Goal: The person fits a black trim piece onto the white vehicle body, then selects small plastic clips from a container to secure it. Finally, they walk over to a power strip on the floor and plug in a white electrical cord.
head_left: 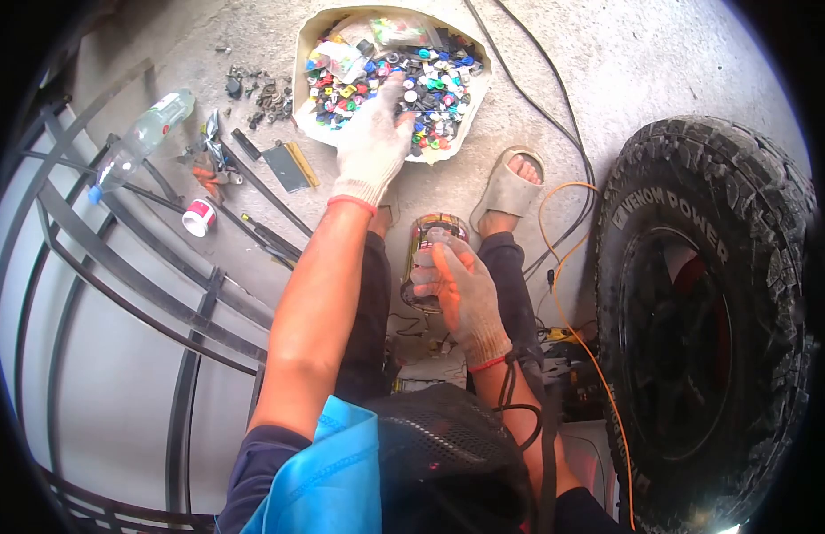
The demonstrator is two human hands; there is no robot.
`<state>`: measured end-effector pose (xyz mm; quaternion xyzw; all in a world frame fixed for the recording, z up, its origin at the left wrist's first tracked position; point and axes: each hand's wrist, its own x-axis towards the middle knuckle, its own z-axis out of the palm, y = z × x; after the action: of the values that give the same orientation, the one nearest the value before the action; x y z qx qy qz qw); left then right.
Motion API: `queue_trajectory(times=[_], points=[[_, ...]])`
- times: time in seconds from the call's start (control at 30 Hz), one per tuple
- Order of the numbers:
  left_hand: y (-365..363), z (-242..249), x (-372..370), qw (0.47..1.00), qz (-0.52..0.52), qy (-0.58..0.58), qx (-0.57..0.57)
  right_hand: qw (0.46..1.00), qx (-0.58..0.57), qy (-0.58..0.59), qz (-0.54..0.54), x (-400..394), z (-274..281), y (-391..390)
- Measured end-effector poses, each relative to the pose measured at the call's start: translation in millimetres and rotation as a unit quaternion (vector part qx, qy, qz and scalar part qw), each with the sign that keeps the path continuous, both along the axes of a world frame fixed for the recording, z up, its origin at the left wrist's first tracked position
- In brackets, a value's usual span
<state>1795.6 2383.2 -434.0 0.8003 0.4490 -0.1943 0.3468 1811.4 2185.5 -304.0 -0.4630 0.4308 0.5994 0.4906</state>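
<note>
A white basin (302, 111) on the concrete floor holds many small plastic clips in several colours and some clear plastic bags. My left hand (377, 133), in a whitish work glove, reaches over the basin's near side, its fingertips at the clips; whether it pinches one is too small to tell. Between my feet stands a patterned cylindrical can (421, 289). My right hand (457, 285), gloved too, is over the can with its fingers bent together. What it holds, if anything, I cannot make out.
A large black tyre (697, 169) stands at the right, beside an orange cord. Dark cables run past my sandal (510, 182). At the left are black metal bars, a plastic bottle (168, 111), a red-and-white cup (199, 217), pliers and dark scraps.
</note>
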Motion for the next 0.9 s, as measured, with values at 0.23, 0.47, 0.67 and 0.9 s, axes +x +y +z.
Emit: queue_trajectory(times=[0.23, 0.47, 0.67, 0.9], points=[[-12, -1, 2, 0.993, -0.068, 0.088, -0.049, 1.000, -0.006, -0.001, 0.004, 3, 1, 2], [-17, -12, -31, 0.995, -0.049, 0.078, -0.037, 1.000, 0.005, 0.005, 0.004, 2, -1, -3], [-21, -14, -25, 0.999, -0.045, 0.011, -0.011, 1.000, 0.005, 0.009, 0.005, 1, -3, -4], [-26, -7, 5, 0.985, -0.149, 0.060, -0.056, 1.000, 0.003, 0.007, -0.008, 2, -2, -4]])
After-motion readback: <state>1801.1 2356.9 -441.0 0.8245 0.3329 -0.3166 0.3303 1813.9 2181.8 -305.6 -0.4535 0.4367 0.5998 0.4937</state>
